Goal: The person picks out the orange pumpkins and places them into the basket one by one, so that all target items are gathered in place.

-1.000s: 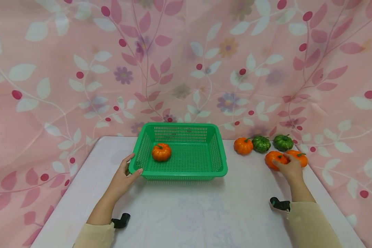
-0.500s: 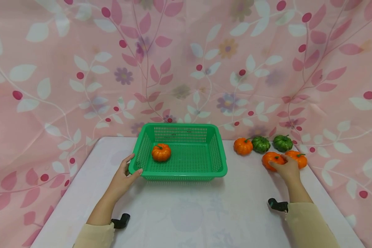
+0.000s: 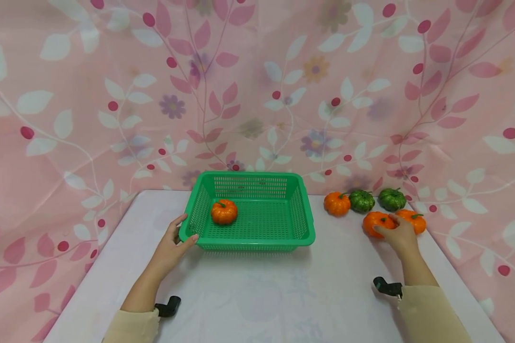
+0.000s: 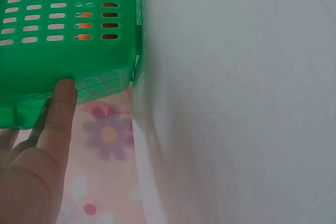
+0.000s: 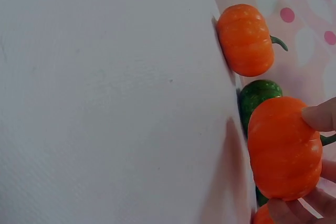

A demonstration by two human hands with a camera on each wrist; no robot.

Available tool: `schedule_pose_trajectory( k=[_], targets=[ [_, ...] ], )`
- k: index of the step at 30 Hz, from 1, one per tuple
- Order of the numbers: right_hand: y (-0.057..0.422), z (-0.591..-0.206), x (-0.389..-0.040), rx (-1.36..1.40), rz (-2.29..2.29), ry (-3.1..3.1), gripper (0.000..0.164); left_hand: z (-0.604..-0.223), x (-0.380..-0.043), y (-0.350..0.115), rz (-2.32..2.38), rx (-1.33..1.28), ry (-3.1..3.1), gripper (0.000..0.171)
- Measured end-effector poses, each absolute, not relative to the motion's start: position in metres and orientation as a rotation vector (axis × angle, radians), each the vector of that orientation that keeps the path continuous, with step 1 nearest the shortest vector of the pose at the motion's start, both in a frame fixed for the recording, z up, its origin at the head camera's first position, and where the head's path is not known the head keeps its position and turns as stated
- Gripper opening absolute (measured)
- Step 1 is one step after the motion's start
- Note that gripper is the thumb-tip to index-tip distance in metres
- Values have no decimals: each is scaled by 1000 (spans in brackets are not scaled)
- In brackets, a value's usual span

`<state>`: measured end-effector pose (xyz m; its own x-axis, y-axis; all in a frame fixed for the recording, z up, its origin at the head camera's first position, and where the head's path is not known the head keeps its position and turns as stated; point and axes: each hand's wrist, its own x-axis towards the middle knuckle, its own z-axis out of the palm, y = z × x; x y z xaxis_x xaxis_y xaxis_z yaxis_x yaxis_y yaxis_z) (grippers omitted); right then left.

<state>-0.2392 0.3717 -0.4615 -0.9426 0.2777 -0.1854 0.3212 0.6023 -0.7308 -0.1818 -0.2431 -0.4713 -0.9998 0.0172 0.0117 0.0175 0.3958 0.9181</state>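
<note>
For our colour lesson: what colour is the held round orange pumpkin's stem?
The stem is dark green, best seen in the right wrist view.

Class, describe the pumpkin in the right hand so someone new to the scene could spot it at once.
Find the green basket on the white table, then look to its right, at a cluster of two green pumpkins and three orange pumpkins. Of the orange ones, counted left to right, you want the middle pumpkin. Unlike its neighbours, it is gripped by the right hand.
</note>
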Motion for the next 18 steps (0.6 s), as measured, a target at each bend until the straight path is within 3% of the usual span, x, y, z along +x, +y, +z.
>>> schedule_pose_trajectory(
  k=[18],
  targets=[
    [361, -436, -224, 436, -1322, 2839, 85, -472, -182, -244, -1738, -44, -2611, 81]
  ],
)
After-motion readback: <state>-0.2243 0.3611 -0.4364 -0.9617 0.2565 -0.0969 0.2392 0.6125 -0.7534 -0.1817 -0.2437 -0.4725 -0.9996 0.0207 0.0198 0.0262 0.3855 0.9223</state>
